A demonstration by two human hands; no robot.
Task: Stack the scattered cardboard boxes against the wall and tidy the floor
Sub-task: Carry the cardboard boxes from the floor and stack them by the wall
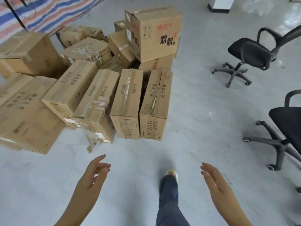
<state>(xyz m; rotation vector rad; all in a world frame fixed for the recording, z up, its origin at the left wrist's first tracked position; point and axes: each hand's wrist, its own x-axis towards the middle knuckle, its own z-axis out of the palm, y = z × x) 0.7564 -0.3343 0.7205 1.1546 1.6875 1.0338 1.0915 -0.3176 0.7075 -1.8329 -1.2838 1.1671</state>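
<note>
Several brown cardboard boxes lie in a loose pile on the grey tiled floor ahead of me. Nearest stand two narrow boxes side by side: one [126,101] with clear tape along its top, and one [155,103] with a torn top seam. A taller box [154,32] with black and red print sits on top of the pile behind them. A crushed box [95,108] trails torn tape. My left hand [93,175] and my right hand [215,181] are both held out low over bare floor, fingers relaxed, holding nothing, short of the boxes.
Two black wheeled office chairs stand to the right, one further off [250,54] and one close [286,121]. A striped red, white and blue tarpaulin [40,12] lies at the back left. My leg in blue trousers [168,198] steps forward between my hands.
</note>
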